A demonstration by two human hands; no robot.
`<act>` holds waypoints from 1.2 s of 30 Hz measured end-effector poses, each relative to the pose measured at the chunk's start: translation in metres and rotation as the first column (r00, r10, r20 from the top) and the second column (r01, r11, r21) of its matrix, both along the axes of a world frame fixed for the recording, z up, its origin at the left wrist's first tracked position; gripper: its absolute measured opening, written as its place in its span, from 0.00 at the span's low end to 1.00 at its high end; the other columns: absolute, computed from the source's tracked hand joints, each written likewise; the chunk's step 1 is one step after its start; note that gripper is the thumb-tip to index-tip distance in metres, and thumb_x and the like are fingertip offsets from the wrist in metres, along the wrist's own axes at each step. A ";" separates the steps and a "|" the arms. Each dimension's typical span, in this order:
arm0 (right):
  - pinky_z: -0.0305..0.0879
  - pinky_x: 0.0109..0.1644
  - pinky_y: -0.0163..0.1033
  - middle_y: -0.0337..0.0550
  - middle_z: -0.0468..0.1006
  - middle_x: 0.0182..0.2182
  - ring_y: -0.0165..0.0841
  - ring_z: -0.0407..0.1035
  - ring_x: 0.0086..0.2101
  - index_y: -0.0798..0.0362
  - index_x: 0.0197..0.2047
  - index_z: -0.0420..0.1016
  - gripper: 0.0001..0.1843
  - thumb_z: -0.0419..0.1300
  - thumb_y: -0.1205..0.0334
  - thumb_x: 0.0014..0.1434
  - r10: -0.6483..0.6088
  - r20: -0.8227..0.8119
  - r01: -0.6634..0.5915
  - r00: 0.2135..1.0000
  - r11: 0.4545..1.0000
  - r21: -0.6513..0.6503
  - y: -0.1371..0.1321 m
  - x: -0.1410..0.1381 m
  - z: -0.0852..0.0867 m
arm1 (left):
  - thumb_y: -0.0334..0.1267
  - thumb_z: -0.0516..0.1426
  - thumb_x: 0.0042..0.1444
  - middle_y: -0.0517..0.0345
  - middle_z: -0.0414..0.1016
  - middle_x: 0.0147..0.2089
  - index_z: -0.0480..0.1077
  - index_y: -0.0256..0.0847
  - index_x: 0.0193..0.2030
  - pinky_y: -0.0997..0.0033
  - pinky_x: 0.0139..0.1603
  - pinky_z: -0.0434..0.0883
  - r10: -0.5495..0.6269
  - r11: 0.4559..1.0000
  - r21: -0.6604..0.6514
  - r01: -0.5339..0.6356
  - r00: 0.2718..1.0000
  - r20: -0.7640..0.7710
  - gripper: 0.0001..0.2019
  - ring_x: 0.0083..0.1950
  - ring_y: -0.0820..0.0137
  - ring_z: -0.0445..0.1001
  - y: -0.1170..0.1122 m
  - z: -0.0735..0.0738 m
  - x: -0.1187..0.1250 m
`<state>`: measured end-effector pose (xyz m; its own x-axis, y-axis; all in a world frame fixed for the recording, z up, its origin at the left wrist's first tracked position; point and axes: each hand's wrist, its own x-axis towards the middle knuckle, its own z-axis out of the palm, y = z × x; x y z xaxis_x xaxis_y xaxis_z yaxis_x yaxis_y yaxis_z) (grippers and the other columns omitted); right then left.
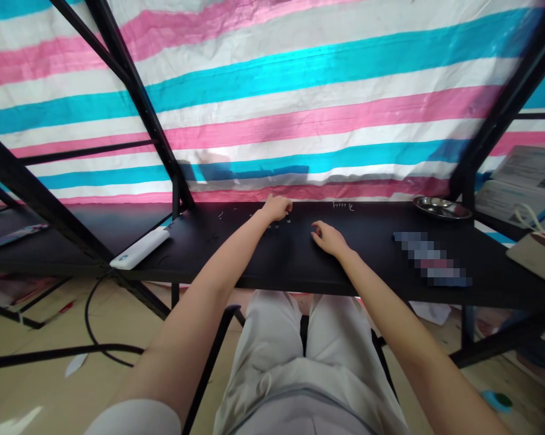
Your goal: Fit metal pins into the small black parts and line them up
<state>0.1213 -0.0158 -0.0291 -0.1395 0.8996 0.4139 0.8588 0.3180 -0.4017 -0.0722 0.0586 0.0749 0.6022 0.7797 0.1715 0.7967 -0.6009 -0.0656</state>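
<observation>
My left hand (278, 208) is over the far part of the black table (236, 257), its fingers bent down and drawn together. Whatever they may hold is too small to make out. Just below it lie several tiny pale pieces (277, 226), too small to name. Closer to the table's middle, my right hand (327, 238) rests at the surface with loosely curved fingers and a gap between the fingertips. Nothing shows in it. Beyond it, near the back edge, a short row of small thin metal-looking pieces (342, 205) is laid out.
A shiny round metal dish (441, 207) sits at the back right, with a blurred-out flat item (431, 260) before it. At the left lies a white power strip (141, 248) with a black cable. Black frame posts (139, 99) and a striped sheet (299, 72) stand behind.
</observation>
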 end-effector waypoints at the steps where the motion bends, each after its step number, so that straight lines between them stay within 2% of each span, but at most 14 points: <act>1: 0.57 0.33 0.34 0.40 0.74 0.32 0.31 0.67 0.34 0.52 0.48 0.67 0.15 0.53 0.61 0.57 0.003 0.000 -0.003 1.000 1.000 -0.001 0.000 0.000 0.000 | 0.27 0.55 0.49 0.55 0.76 0.40 0.72 0.40 0.36 0.53 0.54 0.54 0.011 1.000 -0.009 -0.011 1.000 -0.006 0.09 0.44 0.64 0.71 0.000 -0.002 -0.001; 9: 0.57 0.33 0.34 0.41 0.74 0.32 0.32 0.68 0.34 0.51 0.47 0.67 0.14 0.53 0.61 0.57 -0.007 0.009 0.007 1.000 1.000 -0.008 -0.001 -0.001 0.001 | 0.24 0.52 0.47 0.54 0.76 0.40 0.72 0.40 0.36 0.50 0.58 0.49 0.074 0.996 -0.040 -0.075 0.997 -0.036 0.12 0.45 0.63 0.70 0.002 -0.016 -0.005; 17: 0.56 0.33 0.34 0.40 0.74 0.32 0.32 0.68 0.33 0.51 0.46 0.68 0.13 0.53 0.62 0.57 -0.005 0.019 0.005 1.000 1.000 -0.018 -0.001 -0.001 0.001 | 0.24 0.51 0.47 0.54 0.75 0.42 0.71 0.40 0.36 0.46 0.59 0.48 0.087 0.993 -0.070 -0.090 0.995 -0.041 0.12 0.46 0.63 0.69 0.002 -0.013 -0.009; 24: 0.57 0.33 0.34 0.40 0.75 0.32 0.32 0.68 0.33 0.51 0.46 0.68 0.13 0.53 0.61 0.57 -0.005 0.032 0.006 0.999 0.999 -0.037 0.000 0.000 0.001 | 0.25 0.51 0.49 0.54 0.76 0.44 0.71 0.40 0.38 0.47 0.59 0.49 0.082 0.993 -0.084 -0.086 0.995 -0.051 0.13 0.48 0.63 0.69 0.001 -0.013 -0.008; 36: 0.57 0.34 0.34 0.41 0.75 0.33 0.32 0.68 0.34 0.50 0.45 0.69 0.13 0.52 0.61 0.57 -0.009 0.038 0.011 0.999 0.999 -0.045 -0.001 0.000 0.002 | 0.28 0.55 0.49 0.54 0.76 0.45 0.73 0.42 0.39 0.45 0.60 0.46 0.072 0.991 -0.113 -0.077 0.996 -0.044 0.12 0.50 0.61 0.69 0.001 -0.014 -0.008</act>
<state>0.1209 -0.0169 -0.0270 -0.1452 0.9186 0.3676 0.8766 0.2917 -0.3827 -0.0799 0.0597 0.0606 0.5463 0.8357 0.0556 0.8376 -0.5454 -0.0320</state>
